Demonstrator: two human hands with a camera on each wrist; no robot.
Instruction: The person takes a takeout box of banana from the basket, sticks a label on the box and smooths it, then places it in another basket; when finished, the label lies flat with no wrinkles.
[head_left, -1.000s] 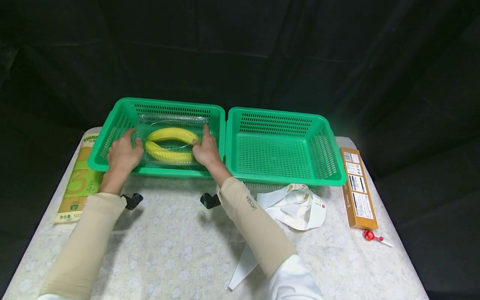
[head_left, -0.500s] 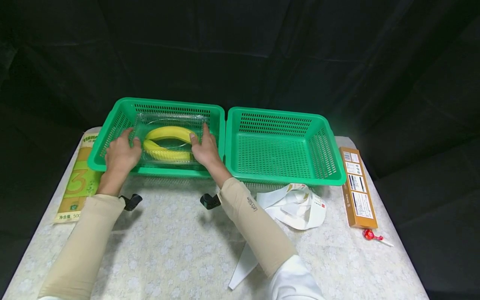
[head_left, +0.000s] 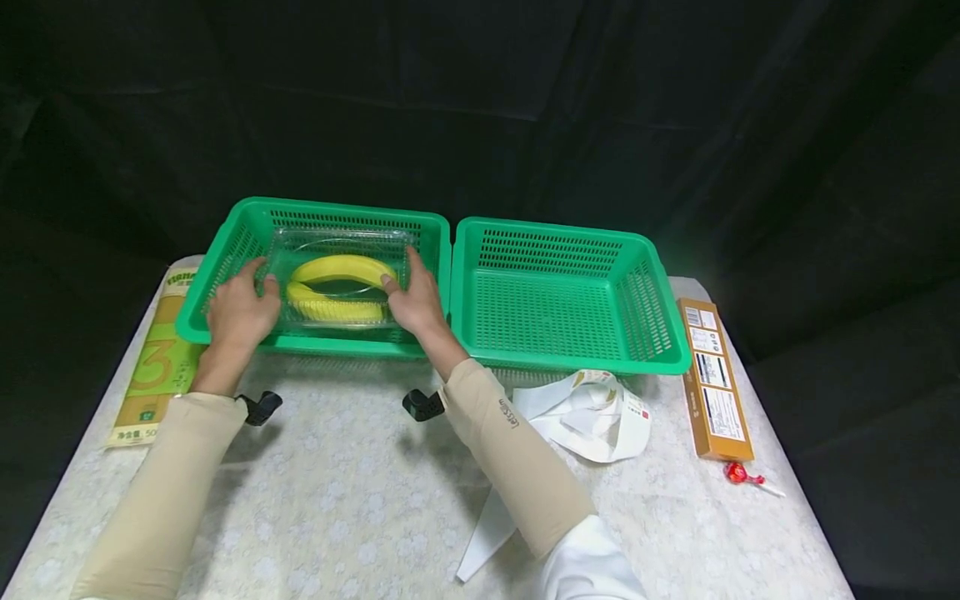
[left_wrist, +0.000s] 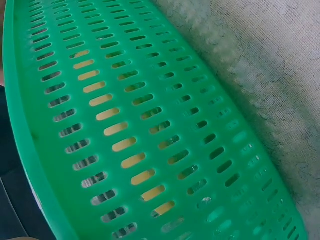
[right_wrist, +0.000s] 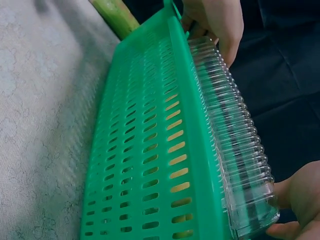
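My left hand (head_left: 242, 312) and right hand (head_left: 420, 304) hold a clear plastic box (right_wrist: 240, 150) by its opposite ends, over the left green basket (head_left: 337, 346). Two yellow bananas (head_left: 341, 267) show through the clear plastic; whether they lie inside the box or under it I cannot tell. In the right wrist view the ribbed side of the box stands above the basket rim, and the right thumb and a finger pinch its near corner. Yellow also shows through the basket's slots in both wrist views. The left fingertips are partly hidden.
Right beside it stands a second green basket (head_left: 547, 317). A green and tan packet (head_left: 153, 367) lies left, partly behind the basket. White paper strips (head_left: 592, 417) lie by the right forearm. An orange-brown carton (head_left: 716, 383) and a red lollipop (head_left: 738, 473) lie at the right edge.
The clear box and both hands have shifted slightly left over the first half second, then stayed nearly in place. Both hands keep their hold on the box.
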